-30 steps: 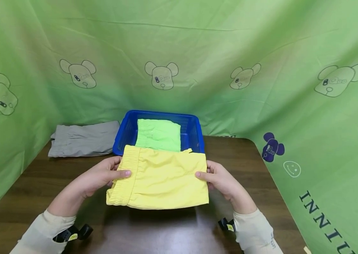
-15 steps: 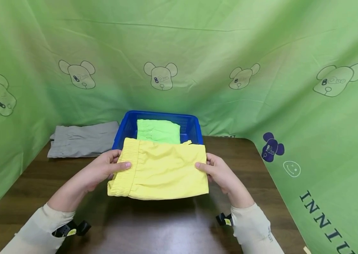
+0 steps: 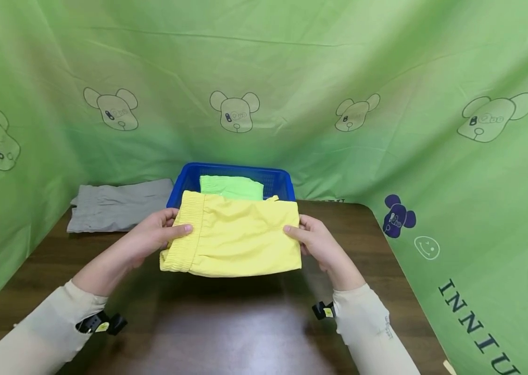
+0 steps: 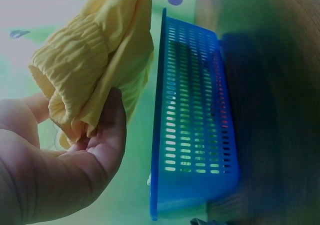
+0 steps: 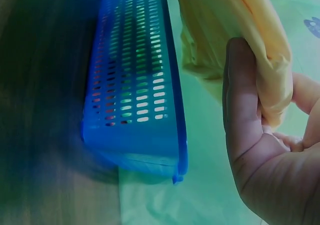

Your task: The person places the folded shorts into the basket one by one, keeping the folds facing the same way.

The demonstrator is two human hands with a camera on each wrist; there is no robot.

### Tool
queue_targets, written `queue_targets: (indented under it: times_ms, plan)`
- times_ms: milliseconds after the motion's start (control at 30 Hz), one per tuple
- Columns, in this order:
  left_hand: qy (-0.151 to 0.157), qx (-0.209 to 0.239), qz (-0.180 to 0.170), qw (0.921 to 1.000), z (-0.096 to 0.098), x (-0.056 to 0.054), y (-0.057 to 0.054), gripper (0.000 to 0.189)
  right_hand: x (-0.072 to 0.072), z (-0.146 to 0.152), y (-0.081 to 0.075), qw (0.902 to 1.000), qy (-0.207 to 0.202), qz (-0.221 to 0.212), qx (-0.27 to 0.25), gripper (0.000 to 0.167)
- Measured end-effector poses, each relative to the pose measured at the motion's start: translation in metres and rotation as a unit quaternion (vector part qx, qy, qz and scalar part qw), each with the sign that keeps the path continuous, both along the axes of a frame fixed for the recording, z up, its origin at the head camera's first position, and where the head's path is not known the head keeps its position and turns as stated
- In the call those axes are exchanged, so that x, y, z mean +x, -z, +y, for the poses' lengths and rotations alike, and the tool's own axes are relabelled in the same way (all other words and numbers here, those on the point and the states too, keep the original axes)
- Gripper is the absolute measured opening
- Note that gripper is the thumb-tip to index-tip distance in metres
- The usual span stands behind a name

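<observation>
Yellow garment is hanging near the blue basket, left hand and right hand pinching its ends; I am judging this carrying step is needing level lowering inside.

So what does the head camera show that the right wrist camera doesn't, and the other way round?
Only the head view shows the left hand, the gray folded garment and the large letters on the green curtain.

Only the right wrist view shows the slotted outer side of the blue basket, with reddish patches in some slots, and a long finger lying along the underside of the yellow garment.

Both show the right hand gripping the yellow garment, the blue basket and the green curtain.
</observation>
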State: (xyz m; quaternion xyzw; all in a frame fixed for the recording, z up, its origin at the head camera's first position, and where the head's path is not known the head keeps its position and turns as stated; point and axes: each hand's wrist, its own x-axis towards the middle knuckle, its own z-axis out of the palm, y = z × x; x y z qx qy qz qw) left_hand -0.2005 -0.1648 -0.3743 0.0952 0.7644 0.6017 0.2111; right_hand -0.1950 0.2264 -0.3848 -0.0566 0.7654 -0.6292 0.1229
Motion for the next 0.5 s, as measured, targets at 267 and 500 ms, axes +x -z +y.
queue_targets:
  times_ms: [267, 500]
  plan:
    - [-0.015, 0.003, 0.003, 0.9999, -0.003, -0.014, -0.007, 0.061, -0.016, -0.009, -0.005, 0.9995, 0.03, 0.005, 0.004, 0.037]
    - [-0.031, -0.007, 0.003, 0.9995, -0.003, -0.024, -0.014, 0.062, -0.028, -0.015, -0.009, 0.9991, 0.042, 0.002, 0.008, 0.036]
